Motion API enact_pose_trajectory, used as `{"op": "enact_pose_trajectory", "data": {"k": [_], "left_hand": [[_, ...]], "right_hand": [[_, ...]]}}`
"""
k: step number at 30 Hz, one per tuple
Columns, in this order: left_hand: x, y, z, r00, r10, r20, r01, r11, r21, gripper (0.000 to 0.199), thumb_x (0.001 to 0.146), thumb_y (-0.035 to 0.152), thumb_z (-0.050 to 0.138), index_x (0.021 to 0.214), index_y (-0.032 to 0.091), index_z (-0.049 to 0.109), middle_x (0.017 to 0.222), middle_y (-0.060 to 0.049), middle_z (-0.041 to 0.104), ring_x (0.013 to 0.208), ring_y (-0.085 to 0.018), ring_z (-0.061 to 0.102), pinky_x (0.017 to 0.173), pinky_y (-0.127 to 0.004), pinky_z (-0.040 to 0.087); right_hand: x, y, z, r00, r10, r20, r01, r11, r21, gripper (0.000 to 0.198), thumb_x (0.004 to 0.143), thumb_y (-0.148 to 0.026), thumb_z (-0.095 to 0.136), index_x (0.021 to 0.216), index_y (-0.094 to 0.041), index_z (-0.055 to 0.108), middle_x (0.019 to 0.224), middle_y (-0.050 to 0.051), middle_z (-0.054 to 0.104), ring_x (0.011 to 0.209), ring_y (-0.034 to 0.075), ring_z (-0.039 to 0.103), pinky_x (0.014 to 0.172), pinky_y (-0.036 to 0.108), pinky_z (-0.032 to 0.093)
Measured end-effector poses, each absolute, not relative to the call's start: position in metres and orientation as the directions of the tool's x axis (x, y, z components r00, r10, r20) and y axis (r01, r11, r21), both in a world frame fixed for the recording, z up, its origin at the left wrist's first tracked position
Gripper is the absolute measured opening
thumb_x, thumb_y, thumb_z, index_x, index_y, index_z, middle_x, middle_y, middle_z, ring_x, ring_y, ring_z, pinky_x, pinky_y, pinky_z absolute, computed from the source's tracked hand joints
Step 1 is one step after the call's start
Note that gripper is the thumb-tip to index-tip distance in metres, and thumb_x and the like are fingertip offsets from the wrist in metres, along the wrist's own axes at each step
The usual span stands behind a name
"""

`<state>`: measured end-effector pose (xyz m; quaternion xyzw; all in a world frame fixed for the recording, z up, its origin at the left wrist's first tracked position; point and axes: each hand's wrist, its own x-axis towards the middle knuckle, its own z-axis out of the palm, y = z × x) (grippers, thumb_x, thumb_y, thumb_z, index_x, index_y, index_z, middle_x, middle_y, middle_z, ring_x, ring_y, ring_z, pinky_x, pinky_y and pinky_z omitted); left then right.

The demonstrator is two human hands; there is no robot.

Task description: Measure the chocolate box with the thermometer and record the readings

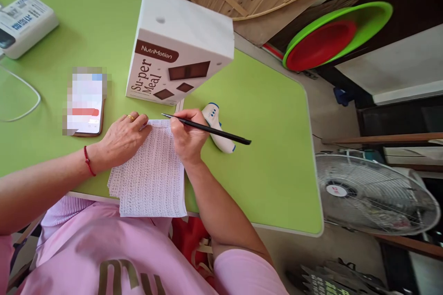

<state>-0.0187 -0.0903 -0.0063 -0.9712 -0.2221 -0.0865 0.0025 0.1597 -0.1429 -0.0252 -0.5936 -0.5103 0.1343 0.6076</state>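
White paper sheets covered in dense rows of handwriting (150,175) lie in a loose stack on the smooth light-green counter (273,179), directly before the person, their lower end reaching just past its near edge, probably so both forearms can come in comfortably from the sides. The left hand (128,136), palm down with fingers bent, rests on the stack's upper left corner, seemingly as a weight against sliding; whether it pinches a sheet cannot be told. The right hand (189,137) is closed around a slim black pen (238,138), held low near the point, likely for control. Its tip lies around the top edge of the sheets; contact is unclear. Beyond stands a tall white cardboard box with brown printing (187,41), while a white-and-blue curved plastic device (210,113) and a brown-edged smartphone with a lit screen (88,101) flank the sheets, apparently leaving the middle for paper.
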Motion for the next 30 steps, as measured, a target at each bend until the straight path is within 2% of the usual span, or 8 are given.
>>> {"op": "enact_pose_trajectory", "data": {"k": [6, 12, 18, 30], "left_hand": [[-0.018, -0.091, -0.006, 0.880, 0.441, 0.177, 0.432, -0.898, 0.089, 0.025, 0.102, 0.009, 0.044, 0.106, 0.013, 0.068, 0.110, -0.014, 0.066, 0.093, -0.025, 0.056, 0.076, -0.037, 0.048], [-0.017, -0.093, -0.004, 0.881, 0.450, 0.145, 0.439, -0.892, 0.106, 0.023, 0.103, 0.009, 0.046, 0.104, 0.013, 0.069, 0.108, -0.014, 0.066, 0.093, -0.025, 0.056, 0.075, -0.037, 0.047], [-0.017, -0.092, -0.005, 0.880, 0.450, 0.149, 0.441, -0.893, 0.090, 0.024, 0.103, 0.009, 0.045, 0.108, 0.012, 0.068, 0.115, -0.014, 0.066, 0.095, -0.026, 0.056, 0.076, -0.037, 0.048], [-0.017, -0.092, -0.005, 0.886, 0.444, 0.135, 0.435, -0.896, 0.094, 0.025, 0.104, 0.011, 0.044, 0.107, 0.012, 0.068, 0.113, -0.014, 0.067, 0.095, -0.025, 0.057, 0.078, -0.038, 0.049]], "right_hand": [[0.162, -0.135, -0.036, 0.365, 0.841, 0.400, 0.540, 0.160, -0.827, 0.020, 0.089, -0.032, 0.055, 0.071, -0.026, 0.048, 0.062, -0.006, 0.050, 0.059, 0.012, 0.049, 0.060, 0.029, 0.047], [0.163, -0.138, -0.039, 0.329, 0.862, 0.386, 0.530, 0.170, -0.831, 0.022, 0.091, -0.035, 0.056, 0.073, -0.026, 0.048, 0.065, -0.006, 0.049, 0.060, 0.012, 0.051, 0.063, 0.029, 0.047], [0.163, -0.137, -0.039, 0.298, 0.872, 0.388, 0.506, 0.200, -0.839, 0.020, 0.090, -0.033, 0.058, 0.073, -0.026, 0.050, 0.064, -0.006, 0.051, 0.059, 0.012, 0.051, 0.061, 0.028, 0.046], [0.163, -0.136, -0.039, 0.305, 0.883, 0.357, 0.517, 0.161, -0.841, 0.020, 0.090, -0.035, 0.057, 0.073, -0.027, 0.050, 0.064, -0.006, 0.053, 0.061, 0.013, 0.052, 0.062, 0.029, 0.048]]}}
